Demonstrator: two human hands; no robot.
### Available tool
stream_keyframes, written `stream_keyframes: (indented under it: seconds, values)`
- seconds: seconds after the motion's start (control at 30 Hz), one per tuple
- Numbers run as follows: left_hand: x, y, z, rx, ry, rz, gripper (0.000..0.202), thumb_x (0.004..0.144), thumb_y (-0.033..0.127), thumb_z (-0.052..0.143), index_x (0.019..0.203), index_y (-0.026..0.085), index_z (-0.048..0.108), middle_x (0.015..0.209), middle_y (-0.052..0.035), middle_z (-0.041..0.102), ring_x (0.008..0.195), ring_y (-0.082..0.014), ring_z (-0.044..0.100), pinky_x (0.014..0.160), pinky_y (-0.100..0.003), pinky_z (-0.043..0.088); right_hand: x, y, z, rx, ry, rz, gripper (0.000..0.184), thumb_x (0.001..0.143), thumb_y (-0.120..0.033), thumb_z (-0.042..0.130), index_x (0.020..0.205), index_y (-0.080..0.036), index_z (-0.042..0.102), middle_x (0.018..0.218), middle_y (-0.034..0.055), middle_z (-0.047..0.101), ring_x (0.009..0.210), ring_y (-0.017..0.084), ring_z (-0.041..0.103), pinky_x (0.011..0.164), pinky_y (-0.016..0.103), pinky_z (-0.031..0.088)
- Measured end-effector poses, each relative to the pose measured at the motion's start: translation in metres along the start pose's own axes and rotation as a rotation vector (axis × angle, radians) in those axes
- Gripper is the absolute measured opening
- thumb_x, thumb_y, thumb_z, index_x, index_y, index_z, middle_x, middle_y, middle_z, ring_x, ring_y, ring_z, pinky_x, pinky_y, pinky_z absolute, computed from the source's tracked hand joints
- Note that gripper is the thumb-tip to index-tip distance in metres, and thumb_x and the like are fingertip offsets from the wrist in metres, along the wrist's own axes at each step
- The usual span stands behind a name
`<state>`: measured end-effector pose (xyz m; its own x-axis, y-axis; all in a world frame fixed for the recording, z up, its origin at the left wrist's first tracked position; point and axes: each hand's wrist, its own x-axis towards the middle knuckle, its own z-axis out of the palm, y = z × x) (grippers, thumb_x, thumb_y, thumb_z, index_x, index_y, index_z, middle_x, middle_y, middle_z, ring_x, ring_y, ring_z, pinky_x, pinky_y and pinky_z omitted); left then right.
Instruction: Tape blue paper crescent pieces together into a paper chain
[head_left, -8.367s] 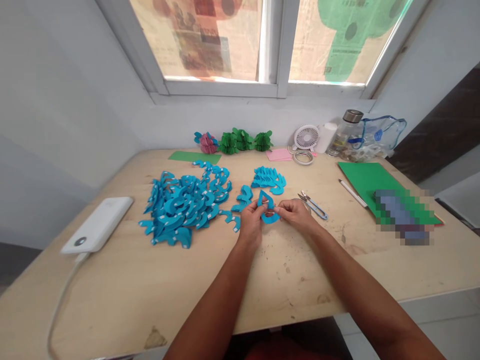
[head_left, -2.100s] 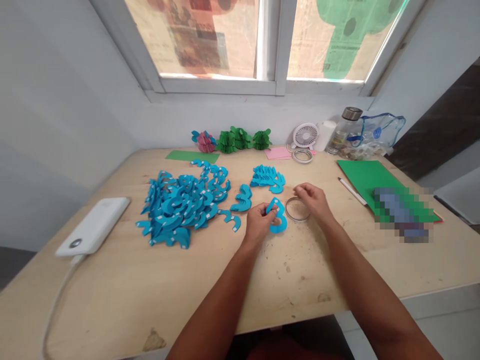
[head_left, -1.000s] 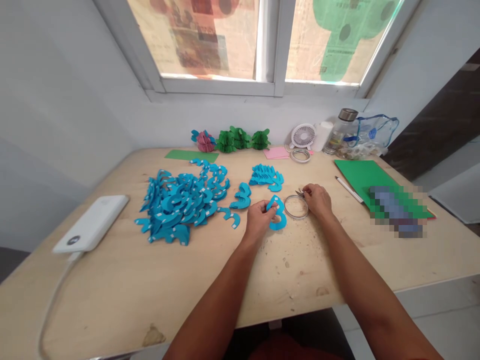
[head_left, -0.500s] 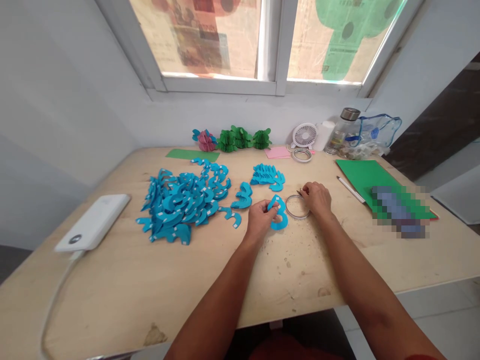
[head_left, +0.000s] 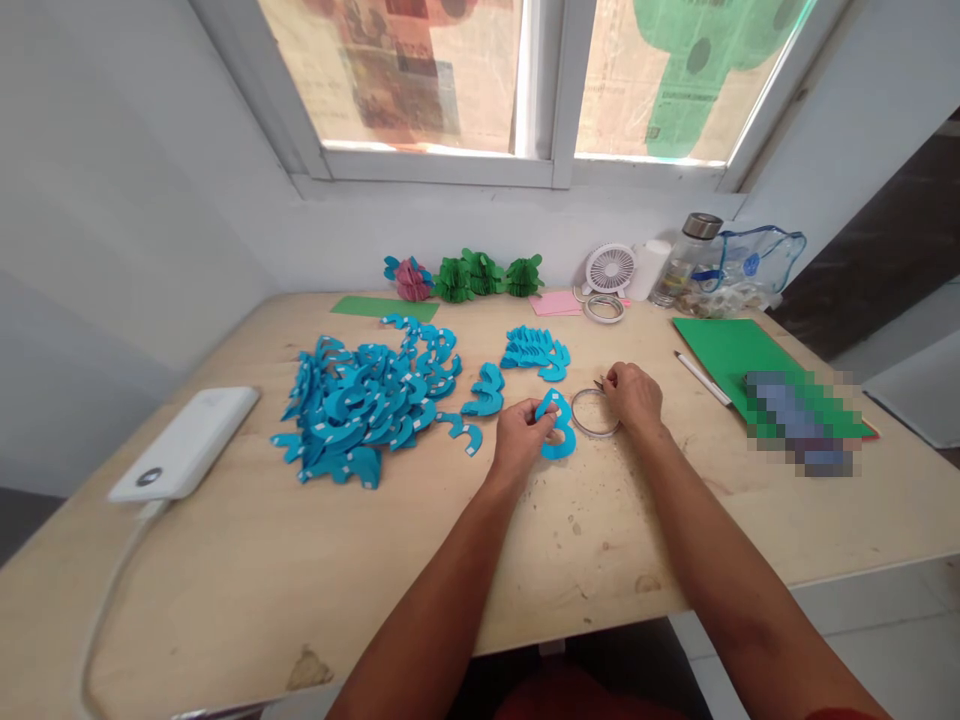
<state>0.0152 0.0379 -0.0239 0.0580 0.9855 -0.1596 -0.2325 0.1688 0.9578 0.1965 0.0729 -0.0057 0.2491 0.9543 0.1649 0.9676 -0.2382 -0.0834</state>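
Observation:
My left hand (head_left: 521,438) pinches a blue curved paper cutout (head_left: 559,447) that bears small white squares. My right hand (head_left: 634,397) is closed by the right rim of a narrow tape roll (head_left: 576,425), which lies flat on the table. From its fingertips pokes a small dark pointed tool (head_left: 599,383), like the tips of tweezers; the fingers hide the rest. Left of my left hand lie a loose blue cutout (head_left: 466,437) and a small blue stack (head_left: 487,392). A large heap of blue cutouts (head_left: 360,405) spreads farther left. Fanned blue pieces (head_left: 534,350) lie beyond my hands.
A white power bank (head_left: 191,440) with a cable is at the left. Along the wall stand folded paper figures (head_left: 480,274), a small fan (head_left: 610,270), another tape roll (head_left: 604,310) and a bottle (head_left: 694,250). Green sheets (head_left: 720,345) and a white pen (head_left: 701,377) lie right.
Both hands keep almost the same place and grip. The camera view has shifted very slightly; the cutouts and tape roll lie as before.

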Motion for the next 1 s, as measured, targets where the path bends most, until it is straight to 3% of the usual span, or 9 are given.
stream_keyframes:
  seconds: [0.4,1.0]
  values:
    - [0.000,0.000,-0.002,0.020,-0.021,0.019,0.018,0.057,0.026,0.069,0.068,0.013,0.065,0.055,-0.0005,0.059,0.047,-0.0118,0.055,0.043,-0.021,0.041,-0.002,0.001,-0.003,-0.009,-0.013,0.003,0.024,0.087,-0.024,0.041,0.089,-0.019,0.065,0.092,0.0100,0.064,0.083,0.021,0.058,0.061,0.028,0.035]
    - [-0.002,0.003,0.000,0.000,-0.005,0.018,0.013,0.057,0.022,0.067,0.066,0.013,0.064,0.055,0.0006,0.058,0.047,-0.0104,0.054,0.044,-0.021,0.040,0.002,0.018,0.000,0.129,-0.050,0.025,0.022,0.082,-0.020,0.046,0.093,-0.023,0.065,0.094,0.0051,0.066,0.087,0.019,0.058,0.063,0.026,0.036]
